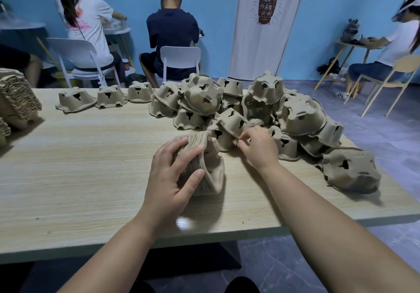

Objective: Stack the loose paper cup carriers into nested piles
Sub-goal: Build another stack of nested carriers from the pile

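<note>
**Step in hand: taking the next carrier from the heap**

The left hand (172,174) grips a nested pile (205,156) of moulded-pulp cup carriers. The pile lies on its side on the wooden table (79,167), directly in front of the person. The fingers curl over its upper face and the thumb presses its near side.

The right hand (259,148) is at the near edge of the heap (272,108) of unsorted carriers, just right of the pile. Its thumb and forefinger are drawn together on the rim of one loose carrier (230,119).

The step appears to be pick-up of the next piece. The next move calls for three actions:
- Lift the carrier clear of the neighbours leaning on it.
- Turn it to match the pile's orientation.
- Seat its cup pockets squarely over the pile's end.

Limits of view:
- The fingertips partly cover the pinch contact.
- The number of carriers in the held pile cannot be counted.
- The lower layers of the heap are hidden.
- The finished stacks (18,103) at the left are cut off by the frame edge.
</note>
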